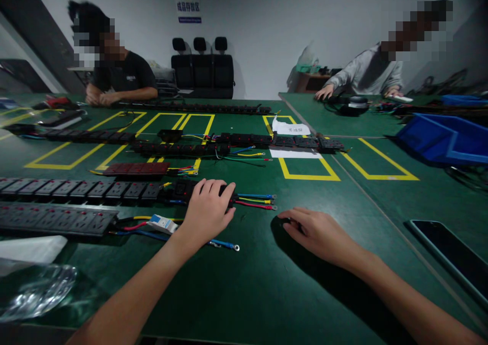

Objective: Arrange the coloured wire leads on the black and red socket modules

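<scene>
My left hand (pixel 211 202) is wrapped over the end section of a black power socket strip (pixel 145 191), fingers over its far edge. From that end, blue, yellow and red wires (pixel 255 201) with ring terminals stick out to the right. Just right of these tips, my right hand (pixel 316 228) hovers low over the table, fingers loosely bent, thumb a little apart, nothing visible in it. Nearer me lies a second black socket strip (pixel 57 220). Its wires run past a small white-and-blue block (pixel 163 224) and under my left wrist, ending in a blue-sleeved ring terminal (pixel 231 246).
Beyond lie a dark red strip (pixel 136 169) and several black strips (pixel 244 140) on the green table (pixel 244 294). A phone (pixel 450 253) and a blue bin (pixel 427 136) are at right, clear plastic (pixel 38 289) at left. Two people sit across the table.
</scene>
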Demonstrator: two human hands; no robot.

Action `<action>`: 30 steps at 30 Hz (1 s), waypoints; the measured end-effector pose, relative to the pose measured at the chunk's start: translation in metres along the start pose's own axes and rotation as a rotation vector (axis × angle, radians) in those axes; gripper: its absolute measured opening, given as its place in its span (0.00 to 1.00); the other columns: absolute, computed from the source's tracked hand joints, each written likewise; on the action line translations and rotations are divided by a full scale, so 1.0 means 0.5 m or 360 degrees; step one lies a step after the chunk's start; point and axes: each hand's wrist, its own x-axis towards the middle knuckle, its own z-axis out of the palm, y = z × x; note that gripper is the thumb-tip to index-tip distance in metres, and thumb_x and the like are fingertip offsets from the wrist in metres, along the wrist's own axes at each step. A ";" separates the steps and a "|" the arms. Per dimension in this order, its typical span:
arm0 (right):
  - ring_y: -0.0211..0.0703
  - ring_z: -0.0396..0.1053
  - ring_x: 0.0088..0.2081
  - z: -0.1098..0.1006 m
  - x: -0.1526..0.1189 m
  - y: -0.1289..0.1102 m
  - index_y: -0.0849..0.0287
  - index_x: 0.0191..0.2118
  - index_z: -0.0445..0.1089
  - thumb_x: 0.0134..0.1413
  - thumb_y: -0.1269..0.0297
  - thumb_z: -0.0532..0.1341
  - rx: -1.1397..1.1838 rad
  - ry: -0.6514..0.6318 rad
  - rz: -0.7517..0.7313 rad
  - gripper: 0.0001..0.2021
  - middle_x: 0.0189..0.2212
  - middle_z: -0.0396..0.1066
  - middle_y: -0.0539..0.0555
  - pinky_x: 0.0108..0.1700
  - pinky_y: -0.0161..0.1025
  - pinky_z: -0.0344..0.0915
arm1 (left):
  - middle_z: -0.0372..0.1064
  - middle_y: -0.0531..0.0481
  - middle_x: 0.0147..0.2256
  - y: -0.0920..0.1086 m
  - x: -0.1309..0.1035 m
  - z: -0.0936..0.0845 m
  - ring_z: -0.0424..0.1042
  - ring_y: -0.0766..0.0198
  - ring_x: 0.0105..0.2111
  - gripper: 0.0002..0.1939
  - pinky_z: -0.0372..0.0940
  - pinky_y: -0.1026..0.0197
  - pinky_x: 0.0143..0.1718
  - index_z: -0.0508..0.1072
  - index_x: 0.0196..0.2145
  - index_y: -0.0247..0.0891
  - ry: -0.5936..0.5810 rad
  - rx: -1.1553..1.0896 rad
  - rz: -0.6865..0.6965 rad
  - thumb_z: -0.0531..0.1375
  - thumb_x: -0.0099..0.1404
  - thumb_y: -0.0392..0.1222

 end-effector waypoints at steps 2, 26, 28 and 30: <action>0.40 0.72 0.30 0.000 0.000 0.000 0.53 0.50 0.74 0.66 0.66 0.56 -0.0001 0.0009 -0.0001 0.12 0.33 0.75 0.52 0.33 0.37 0.62 | 0.69 0.39 0.54 0.000 0.000 0.001 0.67 0.47 0.55 0.27 0.59 0.41 0.60 0.68 0.61 0.38 0.0015 -0.0004 0.0003 0.63 0.66 0.44; 0.41 0.72 0.31 0.001 0.000 0.001 0.54 0.50 0.74 0.66 0.66 0.56 -0.0037 0.0000 -0.0024 0.12 0.35 0.75 0.53 0.34 0.37 0.63 | 0.68 0.38 0.54 -0.001 0.001 0.002 0.66 0.46 0.55 0.27 0.59 0.40 0.60 0.67 0.61 0.36 -0.0014 0.0019 0.0008 0.63 0.67 0.45; 0.41 0.72 0.31 0.002 0.000 0.002 0.54 0.50 0.74 0.66 0.66 0.56 -0.0033 -0.0009 -0.0019 0.12 0.35 0.75 0.53 0.34 0.38 0.63 | 0.68 0.38 0.54 -0.001 0.001 0.002 0.66 0.46 0.55 0.27 0.59 0.41 0.60 0.67 0.61 0.37 -0.0017 0.0016 0.0007 0.63 0.67 0.45; 0.41 0.72 0.31 0.002 0.000 0.003 0.54 0.50 0.74 0.66 0.66 0.56 -0.0027 -0.0013 -0.0013 0.12 0.34 0.75 0.52 0.34 0.38 0.62 | 0.68 0.39 0.54 -0.001 0.001 0.003 0.66 0.46 0.55 0.28 0.59 0.41 0.60 0.67 0.62 0.36 -0.0020 0.0015 0.0005 0.63 0.67 0.45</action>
